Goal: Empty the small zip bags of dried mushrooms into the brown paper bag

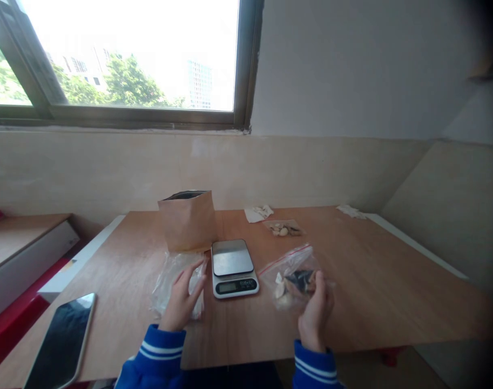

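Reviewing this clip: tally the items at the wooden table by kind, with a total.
Brown kraft paper bag: 1
Silver digital kitchen scale: 1
Clear zip-top plastic bag: 1
Crumpled clear plastic bag: 1
Flat packet of pale pieces: 1
White paper scraps: 2
Black smartphone: 1
Total: 8

No legible text, digital kitchen scale display (227,288) too dim and small to read

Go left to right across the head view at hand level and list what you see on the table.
smartphone → left hand → digital kitchen scale → right hand gripping a zip bag
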